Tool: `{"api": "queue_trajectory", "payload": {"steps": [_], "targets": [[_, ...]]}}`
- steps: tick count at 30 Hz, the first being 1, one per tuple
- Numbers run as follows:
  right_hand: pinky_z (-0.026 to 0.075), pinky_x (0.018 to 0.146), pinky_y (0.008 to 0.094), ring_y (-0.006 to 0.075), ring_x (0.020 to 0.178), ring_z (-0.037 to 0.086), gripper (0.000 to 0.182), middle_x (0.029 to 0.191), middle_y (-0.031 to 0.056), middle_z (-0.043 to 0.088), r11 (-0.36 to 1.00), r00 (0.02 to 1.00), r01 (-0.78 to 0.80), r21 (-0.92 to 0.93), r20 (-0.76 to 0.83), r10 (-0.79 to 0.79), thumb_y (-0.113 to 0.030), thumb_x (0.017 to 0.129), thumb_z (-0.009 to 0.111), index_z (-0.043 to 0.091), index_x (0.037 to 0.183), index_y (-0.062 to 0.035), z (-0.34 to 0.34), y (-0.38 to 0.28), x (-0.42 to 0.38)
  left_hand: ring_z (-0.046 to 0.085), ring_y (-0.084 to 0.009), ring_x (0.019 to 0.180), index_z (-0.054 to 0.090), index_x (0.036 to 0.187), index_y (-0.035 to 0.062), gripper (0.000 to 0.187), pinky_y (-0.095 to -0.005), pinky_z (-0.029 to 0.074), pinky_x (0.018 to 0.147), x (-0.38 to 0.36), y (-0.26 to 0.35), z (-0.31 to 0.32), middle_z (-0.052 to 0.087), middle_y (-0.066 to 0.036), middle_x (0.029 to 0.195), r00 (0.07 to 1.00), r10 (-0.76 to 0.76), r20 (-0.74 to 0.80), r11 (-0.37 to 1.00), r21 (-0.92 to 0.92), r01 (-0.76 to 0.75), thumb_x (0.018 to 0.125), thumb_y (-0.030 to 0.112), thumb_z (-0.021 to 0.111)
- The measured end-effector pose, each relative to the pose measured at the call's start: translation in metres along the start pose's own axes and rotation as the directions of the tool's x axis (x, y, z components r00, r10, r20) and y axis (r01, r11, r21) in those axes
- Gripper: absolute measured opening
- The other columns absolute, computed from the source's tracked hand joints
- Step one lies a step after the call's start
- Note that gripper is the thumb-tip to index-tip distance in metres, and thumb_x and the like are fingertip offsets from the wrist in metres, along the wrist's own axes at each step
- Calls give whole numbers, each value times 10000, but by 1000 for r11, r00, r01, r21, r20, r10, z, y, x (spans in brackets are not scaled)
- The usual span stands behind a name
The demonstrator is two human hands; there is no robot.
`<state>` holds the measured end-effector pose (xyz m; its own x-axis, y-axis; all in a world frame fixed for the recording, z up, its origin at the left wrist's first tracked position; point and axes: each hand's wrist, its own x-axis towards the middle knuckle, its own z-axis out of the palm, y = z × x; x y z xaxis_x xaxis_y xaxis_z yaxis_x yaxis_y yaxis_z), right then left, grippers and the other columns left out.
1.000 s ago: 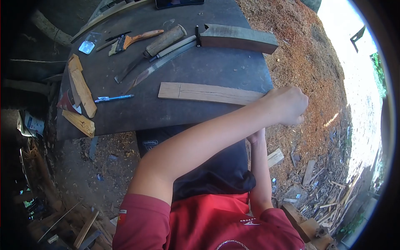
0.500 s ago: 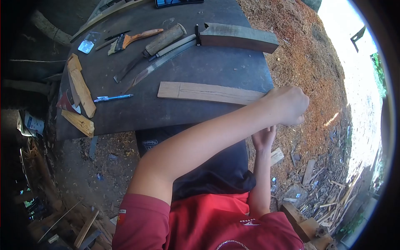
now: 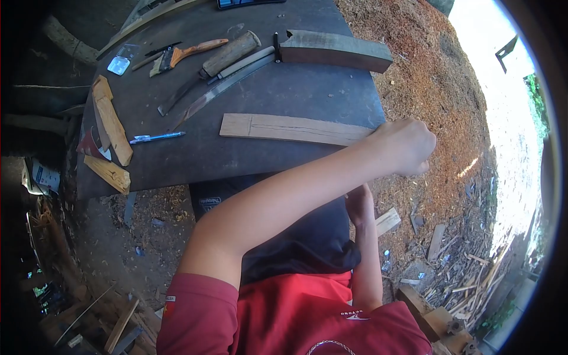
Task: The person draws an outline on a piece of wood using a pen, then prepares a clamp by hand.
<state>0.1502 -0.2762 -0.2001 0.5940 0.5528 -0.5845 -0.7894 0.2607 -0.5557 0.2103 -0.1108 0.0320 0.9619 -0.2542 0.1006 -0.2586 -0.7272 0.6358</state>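
Observation:
My left hand [image 3: 407, 147] is a closed fist past the table's right edge, palm side turned away. What is in it, if anything, is hidden. The wrist lies across the right end of a flat wooden strip [image 3: 284, 128], which has pencil lines drawn along it and a cross line near its left end. Below the left forearm is my right hand [image 3: 359, 206], beside the dark shorts. Its fingers are mostly hidden behind that forearm, and I cannot see whether they hold anything.
On the dark table [image 3: 177, 160] lie a pen [image 3: 157, 137], a paintbrush [image 3: 183, 54], a wooden-handled chisel [image 3: 231, 54], a thick wood block [image 3: 335, 51] and a small clear case [image 3: 119, 65]. Rough wood pieces [image 3: 112, 127] sit at the left. Sawdust [image 3: 438, 77] covers the ground at right.
My right hand has shifted a little left and turned, its fingers now more hidden by the left forearm. My left fist stays at the strip's right end. The whole view has shifted slightly.

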Motion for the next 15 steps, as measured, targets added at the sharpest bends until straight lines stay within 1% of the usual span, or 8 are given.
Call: {"api": "queue_trajectory", "payload": {"steps": [2, 3, 6, 7, 9, 10, 12, 15], "targets": [[449, 970, 407, 212, 1061, 580, 263, 1051, 33, 665, 1000, 999, -28, -13, -23, 27, -354, 1032, 554, 673, 1050, -120, 3, 8, 8, 750, -345, 832, 791, 933, 37, 217, -451, 613, 805, 0, 1, -1, 751, -190, 855, 1000, 3, -2, 1000, 11, -3, 848, 220, 711], [435, 1040, 439, 238, 1152, 556, 365, 1220, 58, 657, 999, 1000, -20, -38, 20, 21, -372, 1063, 498, 621, 1274, -102, 12, 8, 9, 750, -344, 829, 791, 933, 36, 218, -451, 612, 805, 0, 1, -1, 752, -187, 855, 1000, 5, 2, 1000, 20, -5, 846, 220, 712], [412, 1100, 455, 252, 1272, 525, 498, 1408, 88, 586, 1000, 1000, 10, -27, -26, -11, -411, 1079, 461, 510, 1444, -75, 39, -3, 9, 749, -341, 822, 791, 933, 34, 222, -447, 613, 804, 0, 0, -1, 752, -184, 847, 1000, 20, 1, 1000, 15, -20, 842, 222, 713], [408, 1113, 456, 259, 1302, 515, 534, 1443, 96, 561, 1000, 1000, 11, -13, -1, -11, -427, 1079, 457, 475, 1474, -67, 40, -4, 14, 749, -339, 819, 791, 933, 33, 224, -446, 613, 804, 0, -1, 0, 752, -185, 843, 1000, 26, -1, 1000, 8, -26, 841, 222, 714], [400, 1137, 457, 272, 1361, 494, 612, 1515, 111, 511, 1000, 999, 10, 13, 44, -11, -457, 1078, 450, 406, 1534, -51, 38, -7, 24, 749, -336, 811, 792, 921, 32, 222, -444, 614, 801, 1, 0, -3, 750, -186, 828, 999, 10, 48, 1000, 17, -11, 842, 223, 712], [405, 1138, 460, 277, 1369, 492, 616, 1511, 115, 514, 997, 996, -3, 73, 94, -4, -462, 1076, 455, 412, 1526, -44, 33, -7, 33, 748, -335, 807, 792, 915, 31, 221, -443, 614, 799, 2, 0, -3, 749, -187, 820, 997, 2, 72, 1000, 22, -4, 842, 224, 712], [416, 1138, 464, 286, 1386, 488, 624, 1503, 125, 519, 981, 981, -41, 191, 196, 3, -471, 1071, 465, 425, 1510, -29, 21, -8, 51, 748, -332, 799, 787, 885, 22, 221, -443, 613, 797, 3, -2, 1, 743, -189, 796, 999, 42, 24, 999, -5, -41, 843, 225, 710], [418, 1149, 479, 304, 1376, 499, 640, 1512, 138, 509, 957, 973, -8, 290, 225, -60, -483, 1069, 466, 421, 1507, -18, 16, -16, 67, 747, -327, 788, 779, 842, 14, 222, -444, 614, 788, 3, -6, 7, 738, -191, 778, 997, 67, -34, 998, -14, -68, 842, 224, 707]]}}
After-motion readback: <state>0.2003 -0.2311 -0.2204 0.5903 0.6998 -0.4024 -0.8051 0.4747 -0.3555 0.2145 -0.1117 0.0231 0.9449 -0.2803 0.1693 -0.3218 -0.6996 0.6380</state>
